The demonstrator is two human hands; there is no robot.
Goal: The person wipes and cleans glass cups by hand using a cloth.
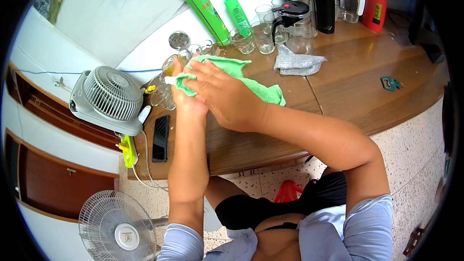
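Observation:
Both hands meet over the far left part of the table, with a green cloth (263, 89) bunched between them. My right hand (229, 99) crosses over from the right, its fingers curled on the cloth and pressing it against my left hand (183, 97). A fold of cloth with a white tag sticks out at the left wrist, and the rest trails to the right. Most of the left fingers are hidden behind the cloth and the right hand. Whether anything else is inside the cloth I cannot tell. Just beyond and left of the hands stand clear glass cups (163, 97).
Along the back are a green spray can (200, 7), a green pump bottle (237, 12), drinking glasses (263, 38), a teapot (297, 24), a black flask (323, 2) and a red tin (374, 7). A grey cloth (299, 63), phone (161, 137) and fan (113, 94) flank the hands.

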